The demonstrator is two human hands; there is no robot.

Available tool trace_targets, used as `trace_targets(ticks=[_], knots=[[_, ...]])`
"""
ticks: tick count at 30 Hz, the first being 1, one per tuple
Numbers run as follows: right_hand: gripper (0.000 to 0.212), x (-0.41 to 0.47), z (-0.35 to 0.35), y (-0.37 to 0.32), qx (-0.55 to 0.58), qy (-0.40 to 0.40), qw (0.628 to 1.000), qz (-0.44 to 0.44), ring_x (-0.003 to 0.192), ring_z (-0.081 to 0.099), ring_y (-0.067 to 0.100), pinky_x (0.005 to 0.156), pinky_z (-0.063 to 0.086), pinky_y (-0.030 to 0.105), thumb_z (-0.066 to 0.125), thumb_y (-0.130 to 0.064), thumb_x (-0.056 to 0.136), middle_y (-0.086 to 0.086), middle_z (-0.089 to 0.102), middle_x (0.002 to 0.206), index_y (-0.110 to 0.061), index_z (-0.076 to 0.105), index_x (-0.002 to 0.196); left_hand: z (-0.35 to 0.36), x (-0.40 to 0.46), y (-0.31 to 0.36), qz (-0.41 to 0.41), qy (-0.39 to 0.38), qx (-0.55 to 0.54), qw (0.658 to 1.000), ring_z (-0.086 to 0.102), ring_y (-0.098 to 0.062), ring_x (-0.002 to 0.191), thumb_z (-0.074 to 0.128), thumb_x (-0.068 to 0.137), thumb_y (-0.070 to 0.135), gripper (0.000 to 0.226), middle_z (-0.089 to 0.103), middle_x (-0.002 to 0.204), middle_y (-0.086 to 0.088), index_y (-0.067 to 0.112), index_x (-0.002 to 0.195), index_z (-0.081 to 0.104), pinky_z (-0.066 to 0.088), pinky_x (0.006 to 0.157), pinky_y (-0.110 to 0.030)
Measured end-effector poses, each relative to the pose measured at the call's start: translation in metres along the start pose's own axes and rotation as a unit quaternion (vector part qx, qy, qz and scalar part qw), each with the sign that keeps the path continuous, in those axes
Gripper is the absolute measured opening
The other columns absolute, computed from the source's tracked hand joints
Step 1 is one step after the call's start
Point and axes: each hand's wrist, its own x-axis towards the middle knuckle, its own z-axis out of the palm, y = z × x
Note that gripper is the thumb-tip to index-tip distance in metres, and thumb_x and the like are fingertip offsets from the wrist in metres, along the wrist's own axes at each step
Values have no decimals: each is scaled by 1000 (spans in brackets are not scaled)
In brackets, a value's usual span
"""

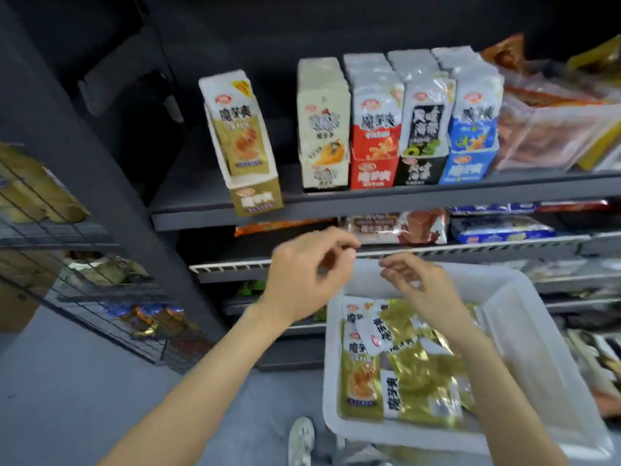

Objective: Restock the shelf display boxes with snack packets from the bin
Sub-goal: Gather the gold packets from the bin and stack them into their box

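both hands (307, 274) (416, 287) empty above bin (524, 331); labels blurred.

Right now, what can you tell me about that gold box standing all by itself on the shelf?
The gold display box looks like thin printed cardboard, gold below and white at the tall back. It has a cut-away front showing gold packets standing inside. It stands upright at the front edge of the dark shelf, apart to the left of the row of other boxes. Nothing but the shelf touches it; both hands are lower down, near the bin.
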Motion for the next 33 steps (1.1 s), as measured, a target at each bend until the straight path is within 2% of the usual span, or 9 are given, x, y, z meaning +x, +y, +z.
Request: trace_targets(ticks=[3,6,11,15,18,22,26,30,33], knots=[[21,-33,-21,56,-81,24,991,100,86,64,12,75,48,21,62,-3,87,-4,69,91,-21,66,96,52,-22,0,-120,-184,-4,976,54,0,89,56,88,23,23,61,93,14,23,109,63,45,76,-17],[32,-56,-38,99,-213,-10,958,190,108,57,30,90,42,34,64,-10,84,8,61,117,-15,63,115,98,-40,-7,-206,-313,1,927,50,-7,111,60,89,25,36,55,116,10,24,125,53,43,91,-24],[77,-73,-35,125,-262,-148,903,307,139,21,34,109,26,43,69,-41,81,10,15,153,-25,27,145,161,-63,-23,-250,-478,109,835,34,-26,131,65,85,41,72,35,143,-7,20,145,30,34,102,-36],[78,-68,-20,130,-284,-177,902,275,137,20,35,110,28,48,67,-52,78,11,22,147,-22,32,141,188,-70,-36,-259,-489,193,810,32,-29,131,69,78,52,88,33,143,-9,17,146,26,35,102,-41],[74,-67,-2,121,-368,-191,886,209,128,33,34,105,34,45,61,-60,79,15,36,137,-15,39,133,196,-69,-41,-246,-487,217,810,35,-28,127,72,74,53,89,35,137,-9,15,143,30,39,98,-40],[89,-65,31,109,-407,-223,864,197,120,47,31,96,44,40,53,-70,78,16,46,132,-4,34,134,195,-70,-43,-207,-497,229,811,47,-28,116,67,78,56,84,39,132,-11,13,142,32,45,91,-38],[82,-59,42,114,-439,-197,853,204,115,51,32,91,48,39,57,-61,82,17,49,128,-5,29,135,185,-66,-45,-175,-500,226,818,54,-32,111,62,81,53,82,47,131,-12,18,146,27,48,85,-38],[64,-60,13,124,-476,-148,833,239,121,42,35,99,43,41,62,-35,84,21,43,131,-9,29,132,170,-66,-48,-153,-496,208,829,62,-30,87,38,98,41,47,64,104,-10,17,138,39,48,71,-38],[64,-60,4,127,-488,-134,829,236,122,41,34,99,40,40,55,-51,87,19,40,133,-7,37,129,163,-62,-44,-154,-494,199,832,56,-26,73,36,100,22,32,60,87,-9,6,128,41,43,65,-38]])
